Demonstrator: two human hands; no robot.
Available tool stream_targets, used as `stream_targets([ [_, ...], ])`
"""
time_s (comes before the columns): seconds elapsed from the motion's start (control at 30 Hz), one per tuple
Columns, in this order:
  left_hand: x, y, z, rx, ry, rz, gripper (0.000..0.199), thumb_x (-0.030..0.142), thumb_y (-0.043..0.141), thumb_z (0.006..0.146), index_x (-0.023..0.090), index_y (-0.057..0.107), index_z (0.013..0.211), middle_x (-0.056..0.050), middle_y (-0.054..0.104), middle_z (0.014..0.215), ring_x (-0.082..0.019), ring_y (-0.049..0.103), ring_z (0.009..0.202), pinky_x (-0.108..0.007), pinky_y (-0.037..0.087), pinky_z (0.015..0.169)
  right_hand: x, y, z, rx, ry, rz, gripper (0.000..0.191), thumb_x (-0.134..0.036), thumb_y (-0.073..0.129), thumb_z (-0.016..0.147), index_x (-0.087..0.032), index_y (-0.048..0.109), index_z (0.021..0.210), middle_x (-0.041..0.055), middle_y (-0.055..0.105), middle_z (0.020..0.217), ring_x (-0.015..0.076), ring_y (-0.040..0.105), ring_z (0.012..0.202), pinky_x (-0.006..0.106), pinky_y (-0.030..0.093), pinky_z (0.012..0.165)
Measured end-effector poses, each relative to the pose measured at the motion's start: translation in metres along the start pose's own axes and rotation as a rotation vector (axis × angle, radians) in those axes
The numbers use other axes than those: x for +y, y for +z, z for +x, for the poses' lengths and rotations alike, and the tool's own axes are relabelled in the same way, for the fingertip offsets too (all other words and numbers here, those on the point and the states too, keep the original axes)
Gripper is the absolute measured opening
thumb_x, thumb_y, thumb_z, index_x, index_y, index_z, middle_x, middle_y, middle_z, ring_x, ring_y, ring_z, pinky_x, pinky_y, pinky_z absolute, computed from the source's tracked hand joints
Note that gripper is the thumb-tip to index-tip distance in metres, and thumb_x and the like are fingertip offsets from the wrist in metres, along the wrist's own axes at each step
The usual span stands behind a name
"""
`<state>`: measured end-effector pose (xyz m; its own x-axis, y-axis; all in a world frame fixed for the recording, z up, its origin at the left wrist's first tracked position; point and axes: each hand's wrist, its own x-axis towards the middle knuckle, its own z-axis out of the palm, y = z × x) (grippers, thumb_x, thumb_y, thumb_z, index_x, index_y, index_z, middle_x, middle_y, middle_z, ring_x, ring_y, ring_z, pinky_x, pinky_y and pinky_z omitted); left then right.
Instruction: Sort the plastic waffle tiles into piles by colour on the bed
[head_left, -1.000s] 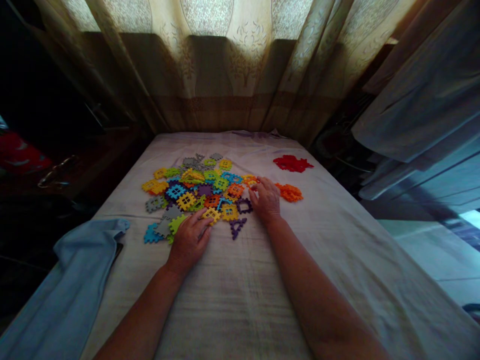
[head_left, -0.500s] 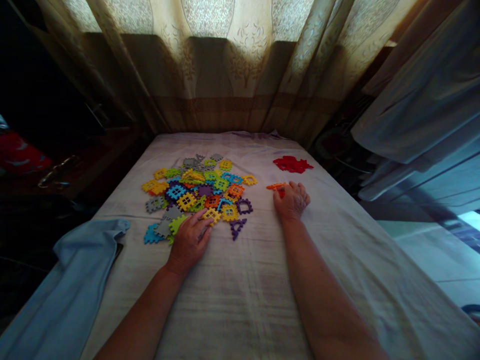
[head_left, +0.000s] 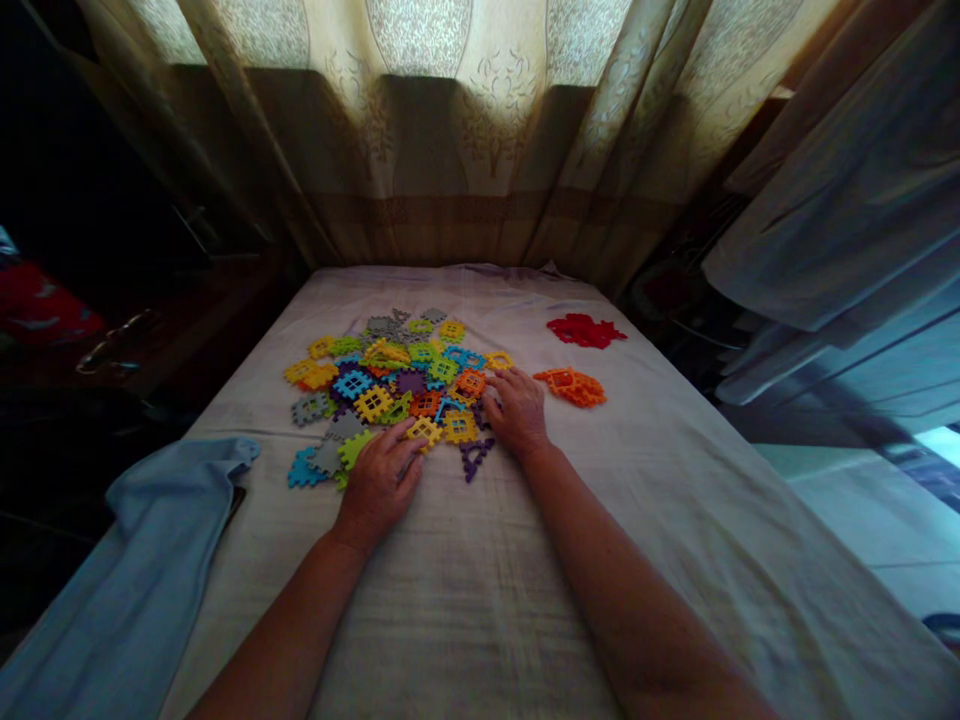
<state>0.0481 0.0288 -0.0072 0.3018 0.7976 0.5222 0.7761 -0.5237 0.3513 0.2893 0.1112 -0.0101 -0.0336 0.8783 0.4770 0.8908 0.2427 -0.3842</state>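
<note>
A mixed pile of flat plastic interlocking tiles with notched edges, many with window cut-outs, lies on the bed sheet; a purple tile (head_left: 411,382) shows near its middle. My left hand (head_left: 381,478) rests palm down on the pile's near edge, fingers stretched out beside a yellow window tile (head_left: 424,432). At the pile's right side, my right hand (head_left: 517,410) has its fingers apart, fingertips at an orange window tile (head_left: 471,383). It partly covers a dark purple tile. A purple triangular tile (head_left: 475,458) lies between the hands.
To the right sits a small group of orange tiles (head_left: 574,386), with a heap of red tiles (head_left: 585,330) behind it. A light blue cloth (head_left: 161,530) hangs over the left edge. Curtains (head_left: 450,150) stand behind the bed, and clothes (head_left: 840,200) hang at the right.
My right hand has moved left from the orange group to the mixed pile, leaving the orange tiles uncovered on the sheet. My left hand has stayed in place.
</note>
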Motion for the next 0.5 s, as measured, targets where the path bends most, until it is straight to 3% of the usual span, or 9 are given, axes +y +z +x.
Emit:
stream_targets([
  [0.1,0.0009,-0.0001,0.0003,0.001,-0.013,0.002,0.025,0.028,0.05,0.093,0.024,0.068,0.109,-0.009,0.064,0.13,-0.024,0.062,0.114,-0.045,0.051,0.1,-0.0106,0.0045,-0.0019,-0.097,-0.015,-0.015,0.042,-0.033,0.057,0.087,-0.025,0.062,0.128,0.0102,0.058,0.139,0.0307,0.044,0.132,0.05,0.033,0.107],
  [0.2,0.0012,0.0,0.0006,0.002,-0.005,0.005,0.024,0.027,0.051,0.093,0.023,0.068,0.109,-0.009,0.064,0.129,-0.023,0.063,0.113,-0.045,0.051,0.099,-0.0124,0.006,-0.0019,-0.147,-0.001,-0.032,0.046,-0.034,0.057,0.087,-0.027,0.059,0.132,0.0096,0.054,0.143,0.0313,0.043,0.133,0.05,0.035,0.106],
  [0.5,0.0005,0.0008,-0.0001,-0.002,0.002,0.028,0.024,0.028,0.05,0.093,0.022,0.068,0.108,-0.01,0.065,0.127,-0.023,0.063,0.112,-0.045,0.05,0.1,-0.0129,0.002,0.0016,-0.149,0.028,0.024,0.025,-0.033,0.062,0.084,-0.022,0.068,0.105,0.011,0.069,0.114,0.0274,0.059,0.11,0.044,0.042,0.097],
])
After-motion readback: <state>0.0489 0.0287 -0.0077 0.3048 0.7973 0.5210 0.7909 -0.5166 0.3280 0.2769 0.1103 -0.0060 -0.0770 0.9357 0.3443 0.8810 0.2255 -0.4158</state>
